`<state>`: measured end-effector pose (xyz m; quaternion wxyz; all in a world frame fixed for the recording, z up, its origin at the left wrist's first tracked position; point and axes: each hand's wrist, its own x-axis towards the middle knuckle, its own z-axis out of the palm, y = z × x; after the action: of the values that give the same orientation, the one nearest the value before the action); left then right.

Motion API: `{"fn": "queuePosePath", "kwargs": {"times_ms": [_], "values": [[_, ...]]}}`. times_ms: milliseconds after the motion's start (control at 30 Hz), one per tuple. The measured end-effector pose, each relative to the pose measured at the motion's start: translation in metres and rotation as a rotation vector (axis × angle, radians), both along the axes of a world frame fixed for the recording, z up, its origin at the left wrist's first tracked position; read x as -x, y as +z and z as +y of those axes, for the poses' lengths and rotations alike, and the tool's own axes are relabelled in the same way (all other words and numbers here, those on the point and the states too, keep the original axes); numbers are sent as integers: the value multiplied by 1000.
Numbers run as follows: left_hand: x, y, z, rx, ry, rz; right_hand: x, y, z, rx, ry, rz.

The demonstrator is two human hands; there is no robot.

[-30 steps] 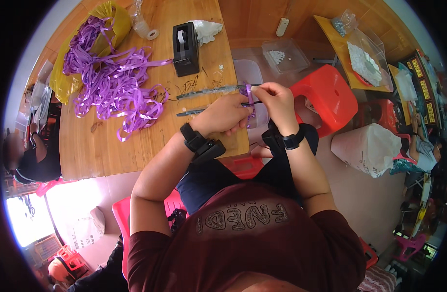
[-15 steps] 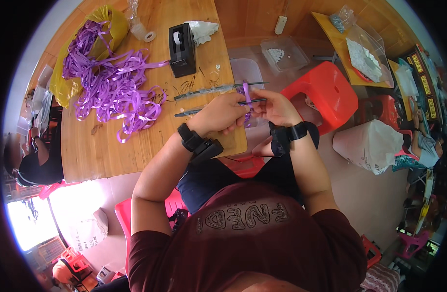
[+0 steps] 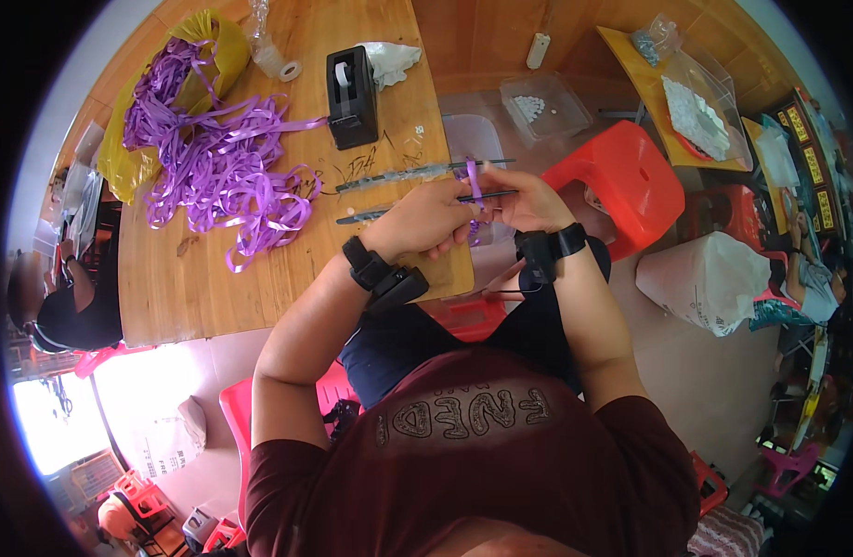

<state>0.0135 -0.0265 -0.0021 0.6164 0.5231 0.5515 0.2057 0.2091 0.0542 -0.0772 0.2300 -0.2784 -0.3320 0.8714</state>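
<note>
Over the table's right edge, my left hand is closed with its fingers curled at a short purple ribbon strip. That strip runs across two thin dark rods. The upper rod has clear wrapping along it and pokes out to the right; the lower rod passes beneath my left hand. Opposite, my right hand is closed, its fingers pinching the lower rod's right end beside the ribbon. My fingers hide part of the ribbon, and I cannot tell whether it is knotted.
A heap of purple ribbon spills from a yellow bag on the wooden table. A black tape dispenser stands near the rods. Right of my hands are a red stool and a white sack. A clear tray sits beyond.
The picture has shifted slightly. My right fingers have moved a little closer to the ribbon; my left hand stays almost where it was.
</note>
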Motion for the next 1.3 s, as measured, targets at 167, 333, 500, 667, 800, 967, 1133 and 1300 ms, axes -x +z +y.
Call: {"fn": "queuePosePath", "kwargs": {"times_ms": [167, 333, 500, 667, 800, 967, 1133, 1300], "values": [[-2, 4, 2, 23, -16, 13, -3, -7, 6, 92, 9, 55], [0, -1, 2, 14, -11, -32, 1, -20, 13, 82, 7, 139], [1, 2, 3, 11, -21, -25, 2, -17, 14, 47, -21, 32], [7, -2, 0, -10, 22, -26, 19, -14, 14, 47, 52, -3], [1, 8, -9, -64, 10, -55, 2, -33, 17, -80, -71, 44], [41, 36, -44, -315, 10, 90, -55, -54, 38, 61, 8, 370], [124, 34, -57, -678, 337, 552, -76, -68, 44, 29, -85, 142], [193, 20, -51, -808, 497, 1019, -45, -95, 54, -151, -110, -432]]}}
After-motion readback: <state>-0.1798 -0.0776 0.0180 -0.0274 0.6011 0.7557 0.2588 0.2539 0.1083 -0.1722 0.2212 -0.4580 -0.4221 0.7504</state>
